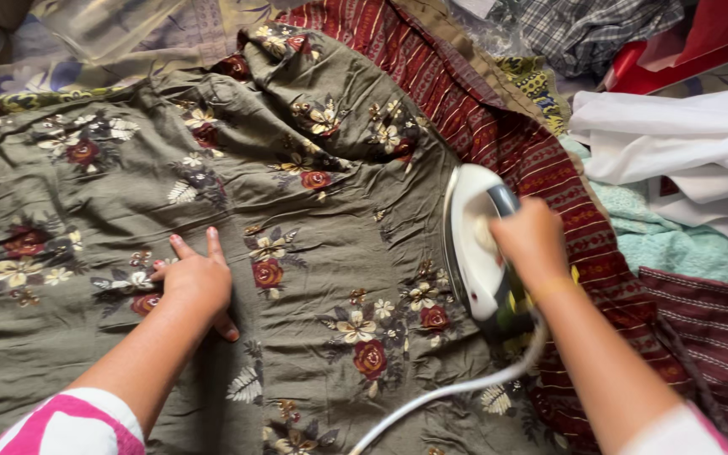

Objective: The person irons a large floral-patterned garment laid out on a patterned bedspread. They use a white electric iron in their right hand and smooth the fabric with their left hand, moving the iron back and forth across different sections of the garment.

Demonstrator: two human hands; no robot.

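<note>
An olive-green cloth with red and cream flowers lies spread across the surface. My left hand presses flat on it, fingers apart, left of the middle. My right hand grips the handle of a white clothes iron, which is tipped on its side at the cloth's right edge with its soleplate facing left. The iron's white cord curves down toward the bottom of the view.
A dark red striped fabric lies under and right of the green cloth. White folded cloth, a teal cloth and a plaid cloth are piled at the right and back. A pale printed sheet lies at the back left.
</note>
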